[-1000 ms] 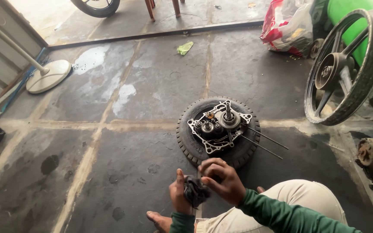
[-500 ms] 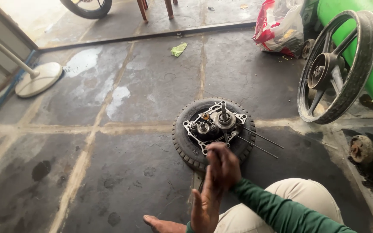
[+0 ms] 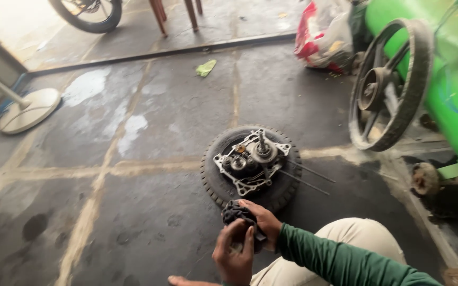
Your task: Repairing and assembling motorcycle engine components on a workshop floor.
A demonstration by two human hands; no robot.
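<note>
Down near the bottom of the view, both hands are bunched around a dark rag [image 3: 235, 212], just in front of the person's knee and right at the near edge of the small tyre [image 3: 216, 177] lying flat on the concrete floor [image 3: 133, 212]. The right hand [image 3: 263, 222], coming out of a green sleeve [image 3: 340, 259], is clasped around the rag from the far side, fingers curled over it. The left hand [image 3: 234, 254] is closed on the rag from below, its fingers wrapped up against the cloth. Something may be inside the wad, but I can't make it out; the rag is a rounded lump with no clear long axis.

On top of the tyre sits a metal gear casing [image 3: 253, 159], lying flat, its long side running from lower left to upper right. A short shaft [image 3: 261, 142] stands upright out of it, pointing up toward the camera, and two thin rods [image 3: 308, 177] stick out from it to the right, low over the floor.

Off to the right a big spoked pulley wheel [image 3: 393, 85] leans against a green machine [image 3: 451, 63].
</note>
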